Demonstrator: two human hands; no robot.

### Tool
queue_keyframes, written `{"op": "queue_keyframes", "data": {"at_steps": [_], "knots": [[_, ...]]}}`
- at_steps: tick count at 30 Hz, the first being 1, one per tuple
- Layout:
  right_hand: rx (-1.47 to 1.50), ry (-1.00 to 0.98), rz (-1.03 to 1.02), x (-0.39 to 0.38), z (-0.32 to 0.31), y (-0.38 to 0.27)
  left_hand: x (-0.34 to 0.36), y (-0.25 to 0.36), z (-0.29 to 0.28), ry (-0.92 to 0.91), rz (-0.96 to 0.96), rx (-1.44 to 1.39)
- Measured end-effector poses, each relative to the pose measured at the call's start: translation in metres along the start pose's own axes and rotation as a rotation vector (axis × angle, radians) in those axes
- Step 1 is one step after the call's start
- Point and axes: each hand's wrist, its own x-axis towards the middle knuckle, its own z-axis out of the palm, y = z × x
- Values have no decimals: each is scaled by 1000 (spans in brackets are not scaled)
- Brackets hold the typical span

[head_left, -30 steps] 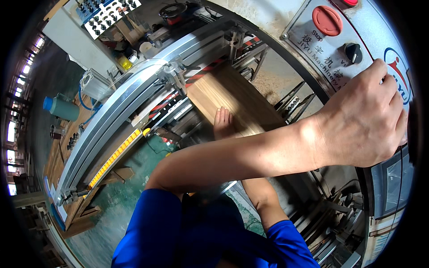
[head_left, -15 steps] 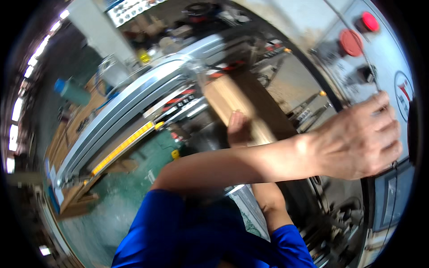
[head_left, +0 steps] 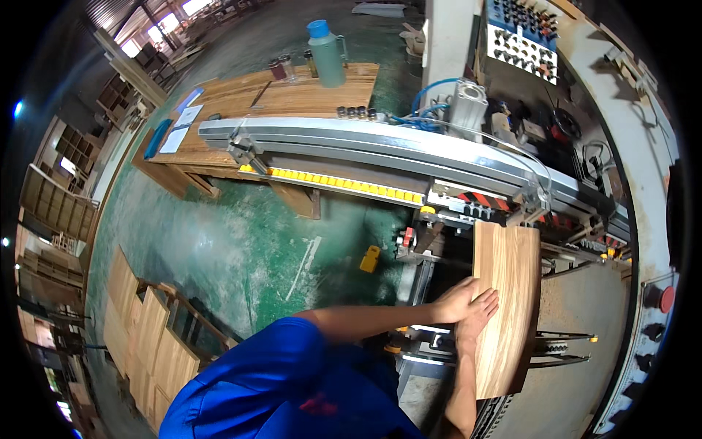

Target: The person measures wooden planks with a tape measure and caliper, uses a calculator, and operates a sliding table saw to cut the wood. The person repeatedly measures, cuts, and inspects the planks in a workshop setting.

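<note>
A wooden board (head_left: 509, 293) with striped grain lies lengthwise on the machine bed at the right. My right hand (head_left: 478, 314) rests flat on its left part, fingers stretched over the surface. My left hand (head_left: 455, 301) comes in from the left and meets the right one at the board's edge, its fingers extended and partly overlapping. Neither hand is wrapped round the board. Just beyond the board's far end, a clamp (head_left: 529, 205) hangs from the long metal rail (head_left: 351, 137).
A green jug with a blue lid (head_left: 327, 55) stands on a wooden table (head_left: 241, 99) behind the rail. Several wooden panels (head_left: 146, 344) are stacked at lower left. A control panel with a red button (head_left: 666, 298) is at far right. A yellow object (head_left: 370, 259) lies on the green floor.
My left hand has come back from the control panel at the right to the board, beside my right hand. The view has turned, bringing the table and panel stack into sight.
</note>
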Motion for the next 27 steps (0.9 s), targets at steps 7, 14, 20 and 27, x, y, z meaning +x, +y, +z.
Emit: {"op": "queue_keyframes", "data": {"at_steps": [7, 14, 20, 27], "knots": [[184, -183, -115, -73, -91, -109, -88, -87, -53, 184, -772, -968], [195, -406, -522, -122, -158, -231, -217, -156, -114, 507, -629, -1469], [323, -414, -838, -149, -213, -407, -424, -149, -262, 797, -563, -1336], [625, -297, -1213, -164, -231, -649, -618, -106, -442, 1366, -486, -777]]}}
